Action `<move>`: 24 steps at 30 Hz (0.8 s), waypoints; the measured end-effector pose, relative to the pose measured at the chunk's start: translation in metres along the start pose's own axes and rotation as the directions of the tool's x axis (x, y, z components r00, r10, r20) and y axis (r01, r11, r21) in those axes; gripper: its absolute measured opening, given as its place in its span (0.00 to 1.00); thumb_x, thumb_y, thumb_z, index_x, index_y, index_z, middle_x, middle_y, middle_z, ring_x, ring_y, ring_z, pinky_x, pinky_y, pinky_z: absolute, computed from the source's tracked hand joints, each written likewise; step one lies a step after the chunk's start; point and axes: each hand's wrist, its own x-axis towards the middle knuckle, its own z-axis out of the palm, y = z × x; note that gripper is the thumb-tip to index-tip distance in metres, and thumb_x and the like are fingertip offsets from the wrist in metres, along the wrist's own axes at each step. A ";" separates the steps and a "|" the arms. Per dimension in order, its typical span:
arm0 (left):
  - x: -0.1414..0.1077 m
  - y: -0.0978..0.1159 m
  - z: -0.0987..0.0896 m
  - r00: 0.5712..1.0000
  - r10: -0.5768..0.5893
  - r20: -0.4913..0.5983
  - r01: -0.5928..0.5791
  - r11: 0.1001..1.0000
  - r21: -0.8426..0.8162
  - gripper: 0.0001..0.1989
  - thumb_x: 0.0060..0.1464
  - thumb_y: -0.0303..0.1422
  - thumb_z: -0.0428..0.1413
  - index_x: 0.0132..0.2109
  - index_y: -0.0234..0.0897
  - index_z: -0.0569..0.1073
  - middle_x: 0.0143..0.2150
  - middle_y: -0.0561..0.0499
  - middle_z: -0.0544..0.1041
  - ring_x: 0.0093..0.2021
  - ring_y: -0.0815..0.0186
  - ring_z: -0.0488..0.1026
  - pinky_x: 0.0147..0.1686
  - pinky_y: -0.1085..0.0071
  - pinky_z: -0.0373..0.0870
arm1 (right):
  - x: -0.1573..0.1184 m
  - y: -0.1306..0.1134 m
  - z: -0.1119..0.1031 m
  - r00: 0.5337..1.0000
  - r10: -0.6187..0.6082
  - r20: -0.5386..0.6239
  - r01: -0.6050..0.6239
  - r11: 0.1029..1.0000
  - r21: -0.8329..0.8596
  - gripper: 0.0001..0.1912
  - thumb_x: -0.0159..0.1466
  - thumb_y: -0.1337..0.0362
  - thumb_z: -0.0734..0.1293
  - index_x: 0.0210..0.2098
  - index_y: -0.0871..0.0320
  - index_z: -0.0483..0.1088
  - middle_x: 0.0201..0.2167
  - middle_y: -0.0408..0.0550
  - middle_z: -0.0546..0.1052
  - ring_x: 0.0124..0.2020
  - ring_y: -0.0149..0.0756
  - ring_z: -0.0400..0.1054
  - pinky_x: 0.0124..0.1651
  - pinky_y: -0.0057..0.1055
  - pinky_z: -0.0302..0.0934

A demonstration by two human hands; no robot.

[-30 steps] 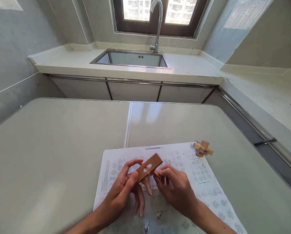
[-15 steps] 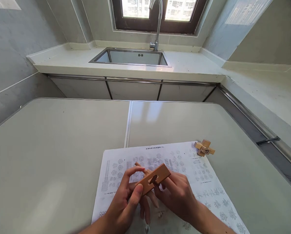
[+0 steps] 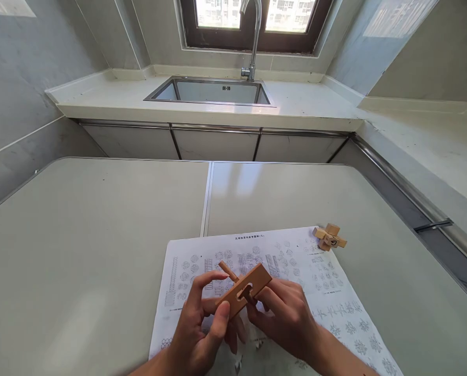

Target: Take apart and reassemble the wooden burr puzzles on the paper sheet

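A flat wooden block (image 3: 257, 277) with a cut-out slot is tilted above the printed sheet (image 3: 202, 250). My left hand (image 3: 202, 324) pinches its lower left end, thumb on the front face and index finger arched over the top. A thin wooden stick (image 3: 228, 271) sticks out behind the block, and a wooden part shows in the slot. My right hand (image 3: 288, 313) has its fingertips closed at the slot and the right side of the block, on the part in the slot. Its fingertips are partly hidden.
An assembled wooden puzzle (image 3: 329, 237) with a dark mark sits on the sheet's upper right corner. The pale table (image 3: 80, 235) reaches towards a counter (image 3: 304, 102) with a sink (image 3: 210, 91) and a tap (image 3: 254, 42) beneath a window.
The thin stick shows more behind the block, and the part in the slot has shifted. My left index finger has lifted slightly and moved left off the stick.
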 end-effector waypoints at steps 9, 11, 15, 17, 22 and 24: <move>0.001 0.000 0.000 0.999 0.030 0.043 -0.032 0.999 0.033 0.13 0.77 0.43 0.45 0.61 0.45 0.57 0.25 0.58 0.79 0.22 0.70 0.73 0.30 0.74 0.72 | 0.001 0.000 0.000 1.000 0.014 -0.014 -0.014 1.000 0.002 0.16 0.67 0.74 0.68 0.28 0.51 0.62 0.20 0.37 0.70 0.18 0.28 0.61 0.22 0.27 0.53; 0.002 0.000 0.000 0.996 0.064 0.060 -0.068 0.996 0.056 0.13 0.77 0.42 0.45 0.62 0.45 0.57 0.24 0.57 0.79 0.22 0.70 0.71 0.30 0.74 0.71 | 0.001 0.001 0.000 1.000 0.000 -0.027 0.000 1.000 0.011 0.15 0.67 0.74 0.68 0.29 0.52 0.63 0.20 0.37 0.70 0.18 0.28 0.61 0.22 0.27 0.53; 0.002 0.000 0.001 0.988 0.116 0.104 -0.124 0.990 0.068 0.12 0.77 0.40 0.45 0.62 0.44 0.56 0.24 0.57 0.79 0.22 0.71 0.70 0.30 0.74 0.71 | 0.002 0.001 0.002 0.995 -0.028 -0.092 0.032 0.999 0.043 0.10 0.67 0.76 0.68 0.34 0.55 0.68 0.23 0.38 0.73 0.19 0.26 0.62 0.23 0.25 0.54; 0.002 0.001 0.001 0.988 0.115 0.103 -0.122 0.990 0.071 0.12 0.77 0.39 0.45 0.62 0.45 0.56 0.24 0.58 0.79 0.22 0.71 0.70 0.30 0.75 0.71 | 0.002 0.001 0.002 0.996 -0.027 -0.088 0.031 0.999 0.042 0.09 0.67 0.76 0.68 0.36 0.56 0.69 0.24 0.39 0.74 0.20 0.26 0.62 0.23 0.25 0.55; 0.003 0.001 0.001 0.987 0.135 0.088 -0.143 0.986 0.089 0.12 0.77 0.38 0.45 0.63 0.46 0.57 0.24 0.59 0.79 0.21 0.72 0.70 0.31 0.75 0.71 | 0.002 0.001 0.001 0.996 -0.034 -0.080 0.038 0.998 0.049 0.09 0.68 0.75 0.68 0.35 0.56 0.69 0.23 0.39 0.73 0.20 0.26 0.61 0.24 0.25 0.54; 0.003 0.000 0.001 0.987 0.137 0.082 -0.144 0.986 0.089 0.12 0.77 0.38 0.45 0.63 0.46 0.57 0.24 0.59 0.79 0.21 0.72 0.70 0.30 0.76 0.71 | 0.003 0.001 0.001 0.996 -0.033 -0.084 0.038 0.997 0.061 0.11 0.68 0.75 0.68 0.32 0.56 0.67 0.23 0.38 0.72 0.20 0.25 0.61 0.23 0.25 0.54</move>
